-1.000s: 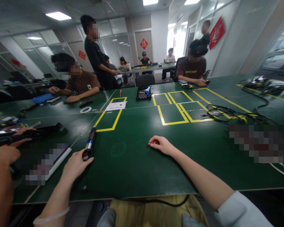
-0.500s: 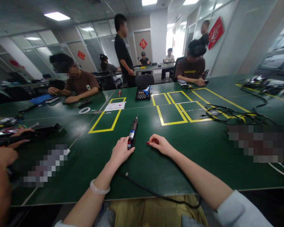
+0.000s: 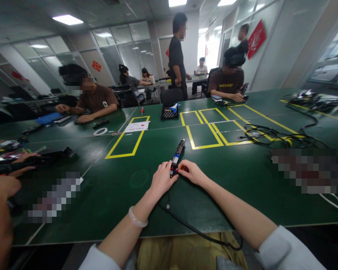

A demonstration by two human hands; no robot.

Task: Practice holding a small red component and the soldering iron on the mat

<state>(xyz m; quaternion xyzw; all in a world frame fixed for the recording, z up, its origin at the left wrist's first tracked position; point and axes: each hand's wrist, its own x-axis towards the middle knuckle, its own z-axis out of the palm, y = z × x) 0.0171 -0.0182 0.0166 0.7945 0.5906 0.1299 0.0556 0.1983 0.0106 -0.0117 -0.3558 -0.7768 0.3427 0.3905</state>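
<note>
Inward of the desk's [image 3: 115,210] near edge, we grip the tool [image 3: 177,155] in our left hand [image 3: 163,178], beside our right hand [image 3: 192,172], which pinches a red piece [image 3: 177,170].

This looks like an office used as a workshop. Glass walls [image 3: 119,43] and bright ceiling lights [image 3: 68,19] look like an office. People [image 3: 98,98] sit at tables. The big green table [image 3: 101,183] has yellow tape boxes [image 3: 119,156], a heap of black wires [image 3: 266,134] and a tool [image 3: 180,149] over it.
</note>
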